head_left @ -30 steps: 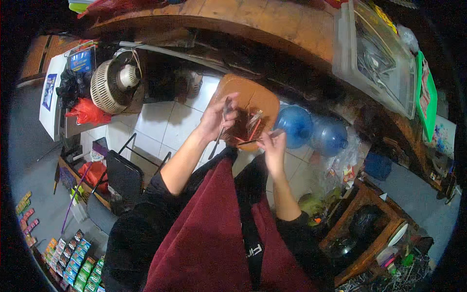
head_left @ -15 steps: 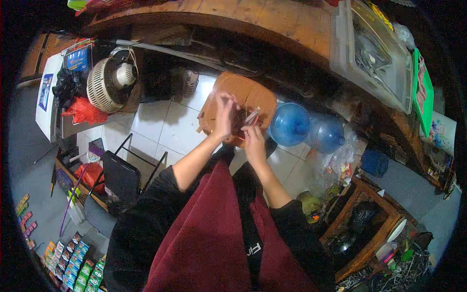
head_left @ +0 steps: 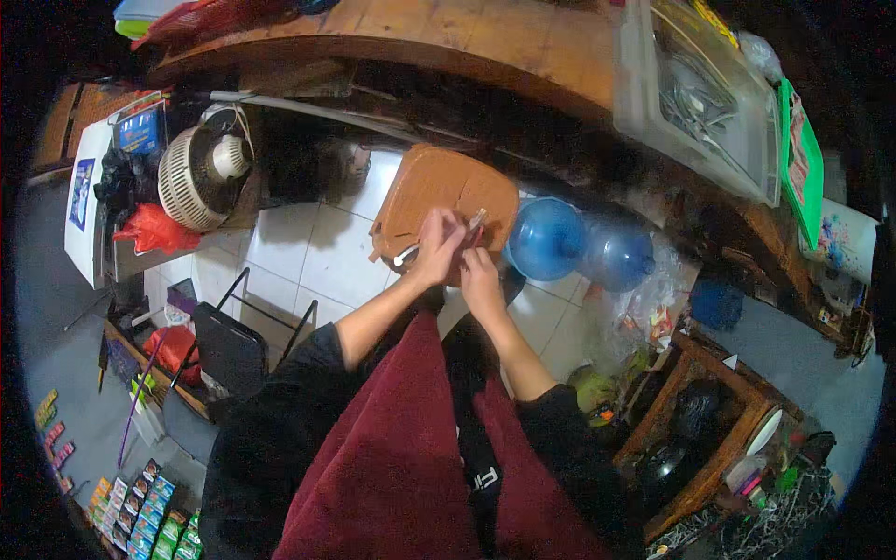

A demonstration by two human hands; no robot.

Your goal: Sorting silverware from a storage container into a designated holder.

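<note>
A rounded, orange-brown thing with seams (head_left: 448,177), bag-like or a padded seat, lies in front of me on the floor side. My left hand (head_left: 439,241) is over its near part, fingers bent and pinched together. Close by on the right, my right hand (head_left: 480,276) is also closed, its fingertips near the left ones. Between them a small slim piece, clear with some red (head_left: 477,222), sticks up; what grips it is not plain. A white curved loop (head_left: 405,256) shows beside my left wrist.
Two blue water jugs (head_left: 545,239) stand just right of the brown thing. A wooden counter (head_left: 420,33) runs across the far side, bearing a clear plastic box (head_left: 695,103). At left are a fan (head_left: 191,177) and a black folding chair (head_left: 231,343).
My left hand has come down and right, from raised with blurred fingers to a pinch beside the right hand. The right hand has shifted slightly nearer and its fingers have closed in.
</note>
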